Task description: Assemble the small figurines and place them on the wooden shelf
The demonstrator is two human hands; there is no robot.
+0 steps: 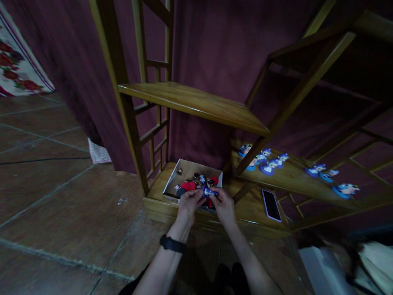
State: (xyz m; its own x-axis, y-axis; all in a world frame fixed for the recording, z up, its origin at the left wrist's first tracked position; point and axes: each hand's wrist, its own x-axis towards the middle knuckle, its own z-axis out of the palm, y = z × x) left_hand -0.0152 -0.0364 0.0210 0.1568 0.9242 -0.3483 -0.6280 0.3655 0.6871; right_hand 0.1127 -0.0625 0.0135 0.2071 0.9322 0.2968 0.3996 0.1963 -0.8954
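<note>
Between both hands is a small blue-and-white figurine (209, 191), held just above the near side of a shallow cardboard box (170, 180). My left hand (189, 201) pinches its left side, while the fingers of my right hand (224, 203) close on its right side. Inside the box lie several more small figurines with red, black and blue parts, among them a red one (188, 186) and a small dark one (179, 171) near the back left corner. My hands cover the box's front edge in part.
Several blue-based figurines (270, 166) stand on the wooden shelf to the right. A phone (271, 205) lies on the lower board. Above the box juts a wooden shelf (193, 100), with an upright post (123, 102) at left. A white box (322, 270) is at lower right.
</note>
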